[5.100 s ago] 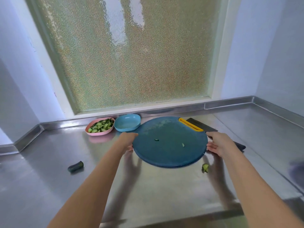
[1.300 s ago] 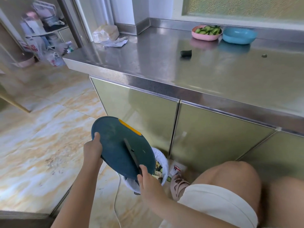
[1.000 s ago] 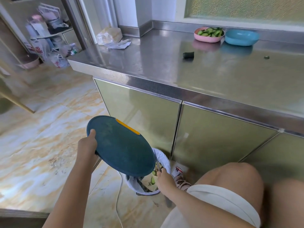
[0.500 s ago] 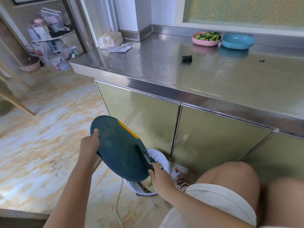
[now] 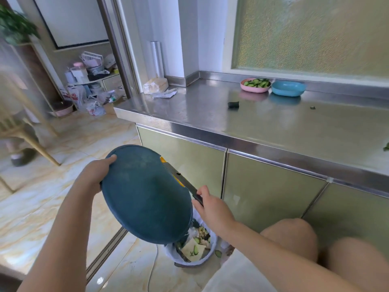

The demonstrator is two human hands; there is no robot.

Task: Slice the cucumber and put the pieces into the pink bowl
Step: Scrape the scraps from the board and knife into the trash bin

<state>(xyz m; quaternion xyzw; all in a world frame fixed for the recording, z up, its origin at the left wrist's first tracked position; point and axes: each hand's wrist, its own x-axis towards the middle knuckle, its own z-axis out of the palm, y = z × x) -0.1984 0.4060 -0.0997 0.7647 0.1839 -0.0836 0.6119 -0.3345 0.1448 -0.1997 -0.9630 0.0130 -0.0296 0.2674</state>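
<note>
A blue bowl (image 5: 288, 88) stands at the back of the steel desk (image 5: 273, 127). A crumpled plastic bag (image 5: 155, 86) lies near its left corner. On the floor (image 5: 63, 186) a lined waste bin (image 5: 193, 262) holds scraps.

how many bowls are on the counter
2: a pink bowl holding cucumber slices at the back of the counter, and a blue bowl just to its right. None looks hidden.

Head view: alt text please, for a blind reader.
A crouching person tilts a blue cutting board over a floor bin, left hand gripping its rim, right hand holding a knife. A pink bowl of cucumber slices sits on the counter.
</note>
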